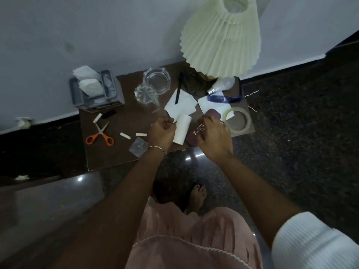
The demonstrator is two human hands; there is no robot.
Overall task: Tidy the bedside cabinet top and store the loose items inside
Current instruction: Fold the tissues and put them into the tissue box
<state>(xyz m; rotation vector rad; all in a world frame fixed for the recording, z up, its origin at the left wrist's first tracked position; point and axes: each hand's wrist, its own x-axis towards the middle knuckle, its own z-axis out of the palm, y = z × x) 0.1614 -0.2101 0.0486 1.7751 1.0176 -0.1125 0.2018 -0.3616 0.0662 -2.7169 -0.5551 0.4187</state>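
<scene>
Right hand grips the case at the cabinet's six o'clock edge; left hand is curled, seemingly empty. Nothing looks stored yet: scissors at nine, tape at three and glasses at one are left.

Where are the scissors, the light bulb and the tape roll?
scissors (100,132): head view, pivot.
light bulb (223,83): head view, glass dome.
tape roll (248,121): head view, right rim.

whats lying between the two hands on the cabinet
In the head view, a white roll lies between the left hand and the right hand, with a maroon case beside it, held by the right hand.
</scene>
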